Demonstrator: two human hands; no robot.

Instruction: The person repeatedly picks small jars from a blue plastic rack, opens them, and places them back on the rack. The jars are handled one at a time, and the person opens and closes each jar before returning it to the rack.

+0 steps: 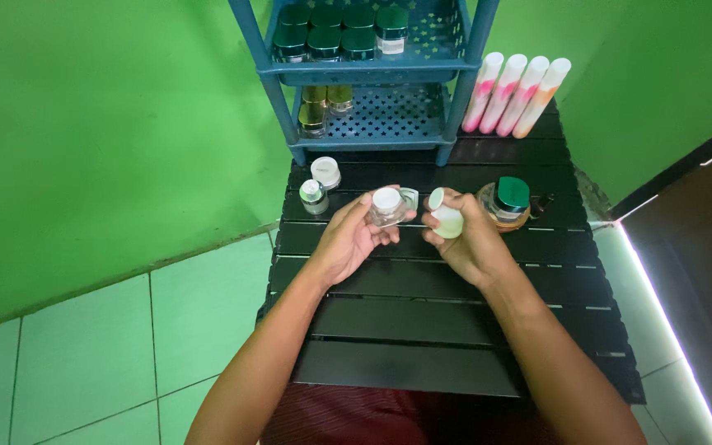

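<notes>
Two hands meet over the middle of the black slatted worktop (455, 330), each closed around something small. The left hand (348, 239) cups a clear glass jar (386, 208) with a white inner disc showing at its mouth, the fingers curled under and around it. The right hand (467, 243) grips a pale green lid (447, 221) between thumb and fingers, held just beside the jar but apart from it. To the left on the worktop stand a small jar with a white top (314, 196) and, behind it, a white round cap (325, 172). To the right of the hands sits a dark green-lidded jar (511, 198) on a brownish round base. At the far edge rises a blue plastic rack (447, 99); its upper shelf holds a cluster of green-lidded jars (339, 33), and its lower shelf a few gold-lidded jars (323, 105). Four white and pink tubes (517, 92) lean against the green wall (109, 140) beside the rack. Pale tiles cover the floor (109, 363) at left.
</notes>
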